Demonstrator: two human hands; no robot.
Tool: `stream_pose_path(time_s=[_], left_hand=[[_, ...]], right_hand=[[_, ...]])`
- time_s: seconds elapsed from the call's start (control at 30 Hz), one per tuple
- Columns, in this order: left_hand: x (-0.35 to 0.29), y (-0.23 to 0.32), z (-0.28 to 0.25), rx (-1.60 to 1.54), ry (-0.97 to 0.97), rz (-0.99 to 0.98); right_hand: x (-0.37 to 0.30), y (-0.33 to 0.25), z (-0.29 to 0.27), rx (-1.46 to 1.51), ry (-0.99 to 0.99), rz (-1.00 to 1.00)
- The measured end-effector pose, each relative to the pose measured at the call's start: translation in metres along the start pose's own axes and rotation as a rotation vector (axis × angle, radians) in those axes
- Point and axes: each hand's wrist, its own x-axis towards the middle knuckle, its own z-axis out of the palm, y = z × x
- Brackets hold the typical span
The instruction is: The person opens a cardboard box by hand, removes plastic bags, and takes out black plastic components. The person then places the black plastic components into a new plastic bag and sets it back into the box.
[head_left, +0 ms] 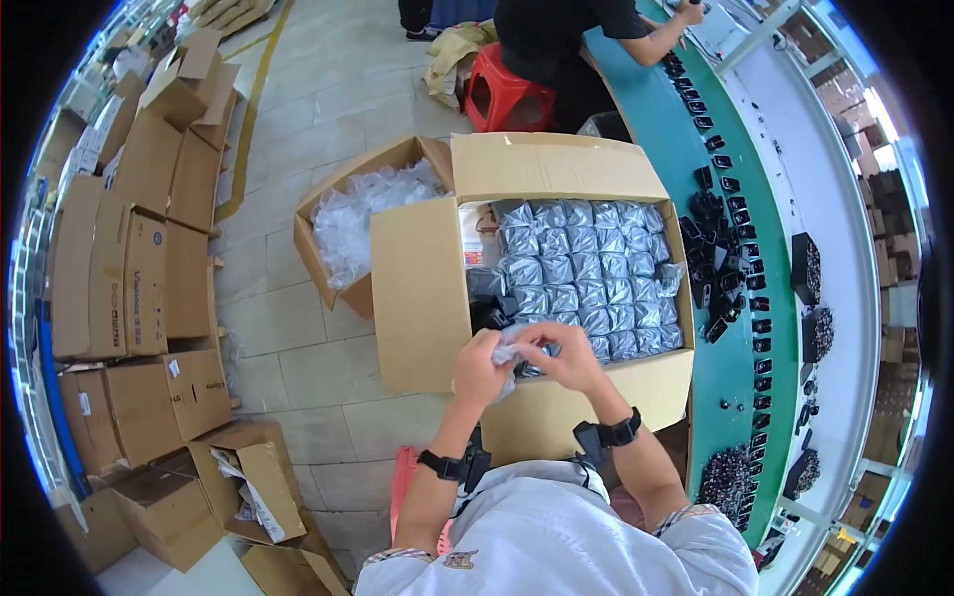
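Over the near left corner of an open cardboard box (422, 288), my left hand (483, 368) and my right hand (568, 358) are both closed on a crumpled translucent plastic bag (508, 350). The fingers of both hands pinch its upper part, and some of the bag hangs below them. Whether anything is inside the bag cannot be made out. Rows of items wrapped in silvery plastic (586, 266) fill most of the box. Beside them, just beyond my left hand, lie loose black parts (489, 314).
Behind the box to the left stands a smaller carton (310, 243) of clear plastic bags. A green workbench (730, 392) with many black parts runs along the right. Stacked cartons (149, 268) line the left. A person (556, 40) sits ahead near a red stool (497, 89).
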Motion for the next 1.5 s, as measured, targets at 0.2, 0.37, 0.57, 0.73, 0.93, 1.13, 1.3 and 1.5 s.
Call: stream_pose_path(time_s=[0.2, 0.37, 0.57, 0.73, 0.93, 1.13, 1.3, 1.5], left_hand=[[-0.013, -0.004, -0.007, -0.574, 0.044, -0.071], [-0.027, 0.008, -0.012, -0.870, 0.008, -0.473], [-0.037, 0.007, -0.012, -0.961, 0.084, -0.590], [-0.036, -0.004, -0.012, -0.980, 0.147, -0.583], [-0.001, 0.008, -0.003, -0.784, 0.113, -0.347], [0.019, 0.025, 0.004, -0.681, 0.027, -0.219], [0.017, 0.031, 0.008, -0.147, -0.155, -0.126], [-0.006, 0.017, 0.004, -0.045, -0.054, -0.003]], right_hand=[[0.127, 0.057, -0.019, -0.403, 0.146, -0.041], [0.190, 0.100, 0.003, -0.909, 0.016, -0.310], [0.198, 0.122, 0.006, -1.065, 0.001, -0.266], [0.162, 0.084, -0.029, -0.704, 0.258, -0.249], [0.111, 0.060, -0.064, -0.461, 0.338, -0.043], [0.071, 0.039, -0.061, -0.238, 0.335, 0.018], [0.040, 0.026, -0.051, -0.370, 0.068, 0.018], [0.002, -0.029, -0.011, -0.152, -0.229, 0.020]])
